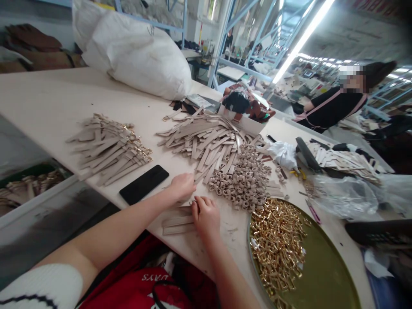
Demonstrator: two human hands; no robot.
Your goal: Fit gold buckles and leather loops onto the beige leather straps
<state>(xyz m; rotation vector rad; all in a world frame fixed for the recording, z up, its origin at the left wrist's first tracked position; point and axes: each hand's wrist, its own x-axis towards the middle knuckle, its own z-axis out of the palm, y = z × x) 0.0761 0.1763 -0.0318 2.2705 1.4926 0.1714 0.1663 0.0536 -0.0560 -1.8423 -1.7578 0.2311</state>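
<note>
My left hand [183,186] is closed beside the near end of a heap of beige straps [206,141]; what its fingers hold, if anything, is hidden. Just right of it, my right hand [207,214] has its fingers curled in, and I cannot make out anything between them. Several flat beige strips [177,225] lie in front of me, their right ends by my right hand. A mound of small beige loops [241,180] spreads beyond both hands. On the right, gold metal buckles [280,244] fill part of a round olive-green tray [328,266].
Left of my hands lie a black phone [144,184] and a pile of straps with gold buckles [112,146]. A big white sack [135,56] stands behind. Pink-handled scissors [313,212] and clear plastic bags [347,195] lie right. Another person [334,103] works farther off.
</note>
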